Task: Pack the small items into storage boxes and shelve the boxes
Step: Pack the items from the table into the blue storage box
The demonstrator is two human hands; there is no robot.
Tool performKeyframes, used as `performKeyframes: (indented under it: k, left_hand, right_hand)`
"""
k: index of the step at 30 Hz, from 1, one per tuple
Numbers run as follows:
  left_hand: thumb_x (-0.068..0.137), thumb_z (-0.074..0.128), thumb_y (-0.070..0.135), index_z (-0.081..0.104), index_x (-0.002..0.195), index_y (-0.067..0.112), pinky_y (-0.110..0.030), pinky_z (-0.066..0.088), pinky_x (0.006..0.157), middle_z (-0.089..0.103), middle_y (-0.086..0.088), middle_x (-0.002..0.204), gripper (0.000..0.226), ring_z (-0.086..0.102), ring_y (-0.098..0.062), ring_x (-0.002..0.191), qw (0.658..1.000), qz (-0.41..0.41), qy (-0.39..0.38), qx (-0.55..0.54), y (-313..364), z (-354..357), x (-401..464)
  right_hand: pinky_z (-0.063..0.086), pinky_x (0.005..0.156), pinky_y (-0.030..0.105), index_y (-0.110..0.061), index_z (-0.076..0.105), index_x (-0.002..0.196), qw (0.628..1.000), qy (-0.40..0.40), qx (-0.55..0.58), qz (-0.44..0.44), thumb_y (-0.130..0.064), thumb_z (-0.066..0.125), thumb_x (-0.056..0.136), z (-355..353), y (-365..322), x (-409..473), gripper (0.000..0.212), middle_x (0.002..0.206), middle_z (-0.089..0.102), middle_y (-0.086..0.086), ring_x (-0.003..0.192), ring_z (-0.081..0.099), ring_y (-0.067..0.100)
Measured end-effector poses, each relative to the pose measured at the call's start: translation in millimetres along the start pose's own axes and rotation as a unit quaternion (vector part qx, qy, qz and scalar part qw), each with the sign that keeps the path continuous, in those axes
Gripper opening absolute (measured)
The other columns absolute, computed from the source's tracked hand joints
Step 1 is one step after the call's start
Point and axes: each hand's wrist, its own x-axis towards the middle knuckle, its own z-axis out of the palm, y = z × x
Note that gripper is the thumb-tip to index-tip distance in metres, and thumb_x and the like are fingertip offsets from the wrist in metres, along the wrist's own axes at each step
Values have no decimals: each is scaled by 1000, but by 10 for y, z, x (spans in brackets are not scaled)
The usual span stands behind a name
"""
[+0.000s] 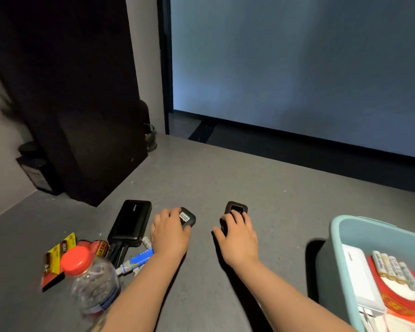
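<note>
The fingers of the left hand curl over a small dark device with a white label, gripping it from above, while the fingers of the right hand wrap round a second small dark device with a little screen; both devices seem to sit on the grey tabletop, near the middle, just apart from each other. To do this step well, I judge each hand should get its thumb properly under or against the side before lifting, since these rounded cases look smooth and could slip from a top-only hold. Just left of the left hand lies a black power bank, with a blue-labelled tube, a clear jar with a red lid and a yellow pack nearer and further left. The light-blue storage box stands at the near right, already holding batteries and white boxes, so both devices should travel rightward and be set down rather than dropped.
</note>
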Motion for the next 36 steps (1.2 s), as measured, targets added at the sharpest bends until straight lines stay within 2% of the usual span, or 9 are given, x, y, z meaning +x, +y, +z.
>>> performKeyframes:
  k: [2,4,8,14,18,21,27,31,36]
  left_hand:
    - [83,64,33,47,133,24,-33,33,100,48,-1,130,54,38,-24,121,999,22,-25,-27,106,38,1]
    - [79,68,33,47,133,24,-32,34,99,49,-1,129,58,39,-25,120,998,35,-38,-45,172,75,-11]
    - [76,71,32,49,131,23,-33,37,95,55,-3,127,61,46,-27,116,997,36,-48,-45,191,82,0]
    - [67,77,31,58,120,23,-34,43,84,58,-5,113,58,47,-26,110,995,41,-41,-84,269,107,-140]
    - [61,80,26,63,114,22,-34,42,81,62,-6,105,55,51,-28,102,992,58,-32,-109,292,102,-269]
    - [57,83,25,64,111,20,-35,44,80,64,-6,105,57,54,-27,102,988,54,-30,-140,304,29,-333]
    - [57,86,31,62,112,22,-35,43,84,64,0,106,60,55,-23,104,973,94,-8,-210,775,-312,-539]
    - [57,85,34,60,107,31,-30,44,85,63,10,102,57,58,-15,99,947,159,-11,-278,1260,-483,-797]
    - [57,82,39,58,110,33,-38,51,85,60,16,103,58,57,-13,101,926,200,-42,-318,1738,-432,-1147]
  right_hand:
    - [40,95,38,-22,51,119,999,43,14,22,-45,55,90,-50,40,24,37,130,45,1,130,32,24]
    - [42,91,37,-20,49,118,996,54,26,66,-46,65,83,-124,90,98,47,119,45,3,121,38,24]
    - [41,97,37,-15,41,126,986,28,72,149,-27,68,75,-201,181,199,58,126,45,9,121,39,28]
    - [36,97,36,-13,43,123,992,25,20,123,-50,69,78,-198,209,149,63,125,48,6,122,40,26]
    - [38,98,36,-9,41,124,989,13,40,142,-31,68,84,-267,140,158,52,130,48,11,123,39,29]
    - [37,100,38,-9,40,125,980,4,107,169,-32,64,86,-386,82,37,52,131,48,12,122,38,31]
    - [34,88,28,-21,42,134,961,131,232,75,-36,64,82,-1250,-18,-396,59,128,49,0,119,39,21]
    - [32,85,28,-20,41,136,968,168,170,79,-37,64,82,-1906,444,-775,61,126,51,3,117,43,23]
    - [40,91,34,-21,47,131,965,121,96,210,-39,63,81,-1986,1197,-1288,56,122,56,4,118,48,26]
